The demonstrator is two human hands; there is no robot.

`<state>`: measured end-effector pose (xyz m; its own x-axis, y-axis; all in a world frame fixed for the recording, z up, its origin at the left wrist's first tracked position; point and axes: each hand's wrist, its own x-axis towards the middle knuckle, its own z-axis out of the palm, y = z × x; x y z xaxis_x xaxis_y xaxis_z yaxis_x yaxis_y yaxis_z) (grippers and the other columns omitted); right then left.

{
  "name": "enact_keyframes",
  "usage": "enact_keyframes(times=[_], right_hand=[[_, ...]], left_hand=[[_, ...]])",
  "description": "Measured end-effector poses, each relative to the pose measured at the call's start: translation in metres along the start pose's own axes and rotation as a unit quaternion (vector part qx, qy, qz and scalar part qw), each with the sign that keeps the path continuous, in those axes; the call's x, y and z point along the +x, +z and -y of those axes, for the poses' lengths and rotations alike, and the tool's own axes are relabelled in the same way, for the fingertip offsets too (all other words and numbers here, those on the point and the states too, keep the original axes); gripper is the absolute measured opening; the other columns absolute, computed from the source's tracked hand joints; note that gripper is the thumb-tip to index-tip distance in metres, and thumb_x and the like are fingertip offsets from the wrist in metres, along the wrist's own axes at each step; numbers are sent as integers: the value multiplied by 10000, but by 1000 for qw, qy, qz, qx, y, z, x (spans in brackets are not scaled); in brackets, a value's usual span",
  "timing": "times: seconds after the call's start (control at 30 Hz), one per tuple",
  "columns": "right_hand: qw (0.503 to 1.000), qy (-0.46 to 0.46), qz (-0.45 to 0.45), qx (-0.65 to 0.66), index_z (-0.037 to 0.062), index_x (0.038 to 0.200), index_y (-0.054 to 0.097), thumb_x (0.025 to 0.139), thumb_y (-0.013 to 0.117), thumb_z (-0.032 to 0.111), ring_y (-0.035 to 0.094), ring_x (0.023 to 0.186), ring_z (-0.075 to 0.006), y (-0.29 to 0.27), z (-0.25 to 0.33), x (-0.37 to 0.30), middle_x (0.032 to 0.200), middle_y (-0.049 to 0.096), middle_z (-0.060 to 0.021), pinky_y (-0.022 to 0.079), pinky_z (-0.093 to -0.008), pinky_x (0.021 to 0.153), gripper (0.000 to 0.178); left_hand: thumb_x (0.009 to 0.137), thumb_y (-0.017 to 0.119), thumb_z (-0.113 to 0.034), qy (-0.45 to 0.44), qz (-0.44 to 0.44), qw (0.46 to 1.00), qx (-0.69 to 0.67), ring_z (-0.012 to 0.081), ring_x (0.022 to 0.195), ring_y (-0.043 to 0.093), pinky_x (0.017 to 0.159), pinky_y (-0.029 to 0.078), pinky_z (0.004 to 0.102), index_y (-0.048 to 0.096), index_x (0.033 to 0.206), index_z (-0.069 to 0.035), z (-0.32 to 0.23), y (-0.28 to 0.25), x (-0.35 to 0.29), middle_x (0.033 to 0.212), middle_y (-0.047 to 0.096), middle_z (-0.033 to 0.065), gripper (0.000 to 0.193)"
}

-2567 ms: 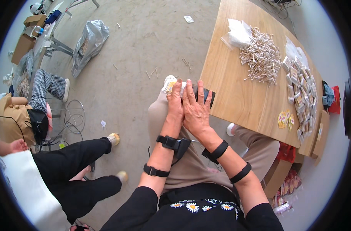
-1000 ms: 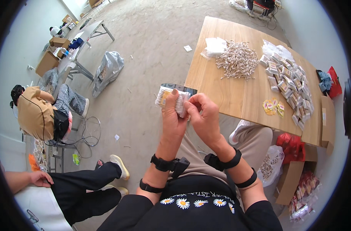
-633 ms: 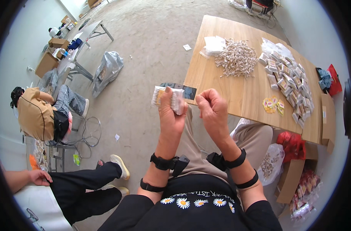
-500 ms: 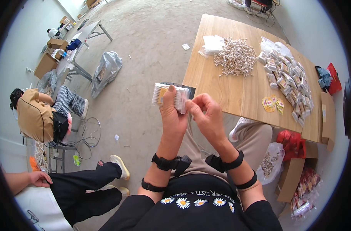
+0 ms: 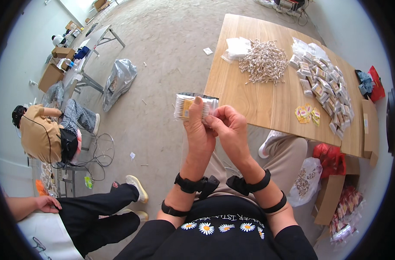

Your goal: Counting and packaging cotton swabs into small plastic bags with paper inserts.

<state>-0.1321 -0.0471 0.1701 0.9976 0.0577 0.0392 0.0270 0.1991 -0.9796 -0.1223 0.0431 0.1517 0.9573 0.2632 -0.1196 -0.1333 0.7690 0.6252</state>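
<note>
A clear plastic bag of cotton swabs (image 5: 179, 106) with a yellow label inside is gripped in my left hand (image 5: 199, 130), thumb lying across its top face. At the bag's right end, my right hand (image 5: 229, 125) pinches the clear plastic edge between thumb and fingers. The bag is held in front of me, just off the near left corner of the wooden table (image 5: 245, 104). On that table lie a heap of loose cotton swabs (image 5: 264, 63), a stack of flat clear bags (image 5: 238, 47), small yellow label cards (image 5: 307, 113) and a pile of filled swab packs (image 5: 325, 84).
Below the table's right side are a clear bag of swabs (image 5: 305, 184), a red plastic bag (image 5: 329, 158) and an open cardboard box (image 5: 331, 199). A grey plastic bag (image 5: 119, 82) stands on the floor. One person (image 5: 41, 134) sits at left; another person's hand (image 5: 48, 203) is nearer.
My right thumb and fingers have moved slightly left along the bag's end, closer to my left hand. The bag has shifted a little to the right.
</note>
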Motion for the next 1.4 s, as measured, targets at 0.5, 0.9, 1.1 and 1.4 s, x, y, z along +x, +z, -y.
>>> enact_keyframes(times=[0.5, 0.9, 1.1, 1.4], right_hand=[[998, -22, -59, -18, -52, 824, 625, 854, 660, 11, 590, 697, -93, 1, -5, -1, 742, 640, -70, 491, -260, 631, 78], [876, -300, 63, -372, 5, 787, 579, 774, 635, 9, 595, 723, -341, -53, 16, 14, 757, 590, -150, 451, -413, 732, 57], [808, -347, 135, -458, 17, 766, 555, 708, 589, -5, 574, 706, -340, -58, 22, 15, 730, 555, -135, 435, -420, 719, 71], [814, -350, 132, -444, 19, 773, 546, 728, 587, -3, 565, 698, -345, -58, 27, 15, 741, 551, -142, 432, -420, 705, 65]], left_hand=[[942, 686, -345, 0, -18, 999, -26, 119, 781, 624, 690, 549, 287, 578, 995, -83, 11, -1, 4, 879, 621, 19, 288], [880, 707, -87, 136, 148, 916, 346, 154, 1043, 610, 917, 489, 320, 573, 1243, -5, -38, -13, 13, 1097, 653, 88, 396], [801, 700, 49, 109, 290, 837, 451, 111, 861, 645, 817, 509, 270, 663, 1077, 13, -46, 1, 16, 909, 691, 49, 281], [807, 695, 106, 107, 285, 826, 474, 120, 866, 642, 808, 517, 261, 623, 1041, -1, -49, -2, 10, 935, 662, 56, 267]])
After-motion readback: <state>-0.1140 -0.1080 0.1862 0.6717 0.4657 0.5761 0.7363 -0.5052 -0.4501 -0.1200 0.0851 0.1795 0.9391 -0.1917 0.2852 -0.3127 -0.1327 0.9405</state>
